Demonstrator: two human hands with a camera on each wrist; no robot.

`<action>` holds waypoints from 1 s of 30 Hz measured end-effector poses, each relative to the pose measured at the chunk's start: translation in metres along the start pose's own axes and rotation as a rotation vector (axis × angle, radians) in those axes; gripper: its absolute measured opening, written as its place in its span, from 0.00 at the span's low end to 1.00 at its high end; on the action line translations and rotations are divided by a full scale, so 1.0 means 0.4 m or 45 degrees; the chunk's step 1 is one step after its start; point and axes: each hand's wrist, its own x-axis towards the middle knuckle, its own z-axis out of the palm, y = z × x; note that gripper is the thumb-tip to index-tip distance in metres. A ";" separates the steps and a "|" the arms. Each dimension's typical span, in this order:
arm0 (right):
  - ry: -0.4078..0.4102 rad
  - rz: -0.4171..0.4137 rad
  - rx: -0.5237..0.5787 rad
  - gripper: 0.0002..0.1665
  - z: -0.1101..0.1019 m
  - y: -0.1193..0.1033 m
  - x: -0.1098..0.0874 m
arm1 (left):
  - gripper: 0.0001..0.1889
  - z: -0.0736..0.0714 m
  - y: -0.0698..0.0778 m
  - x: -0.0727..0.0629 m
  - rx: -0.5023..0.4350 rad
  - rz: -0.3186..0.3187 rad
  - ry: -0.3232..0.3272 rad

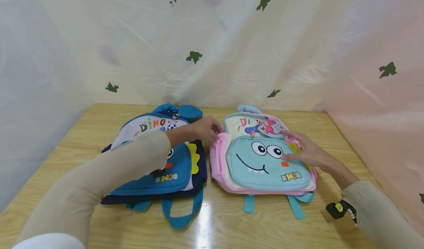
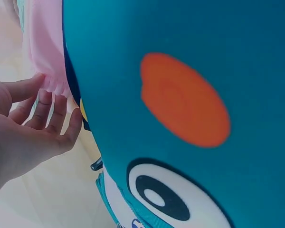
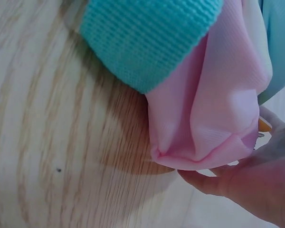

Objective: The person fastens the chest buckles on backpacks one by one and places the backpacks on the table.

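Note:
A pink and light-blue dinosaur backpack (image 1: 215,171) lies face up on the table, right of the middle. My left hand (image 1: 208,128) is at its upper left side. In the left wrist view, that hand's thumb and fingers pinch the gathered edge of the pink side pocket (image 2: 45,52). Over on the other side, my right hand (image 1: 309,151) rests against the backpack with fingers spread, its thumb across the front near an eye. The right wrist view shows its fingers by the other pink side pocket (image 3: 218,109). A heart-shaped dinosaur flap (image 1: 272,127) lies near the top.
A dark-blue dinosaur backpack (image 1: 145,184) lies to the left, partly under my left sleeve (image 1: 109,171). Its teal strap (image 1: 180,223) loops toward the front of the wooden table (image 1: 238,230). A leaf-patterned curtain (image 1: 225,31) hangs behind.

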 end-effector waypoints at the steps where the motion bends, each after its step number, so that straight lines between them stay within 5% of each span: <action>1: 0.007 -0.004 0.003 0.56 0.000 0.000 -0.001 | 0.13 -0.001 0.002 -0.002 -0.011 0.007 0.010; 17: 0.046 -0.035 0.000 0.50 -0.012 -0.017 0.003 | 0.15 -0.041 0.046 -0.049 -0.215 0.184 0.114; 30: 0.172 -0.160 -0.010 0.49 -0.008 -0.110 -0.014 | 0.15 -0.074 0.106 -0.074 -0.336 0.301 0.225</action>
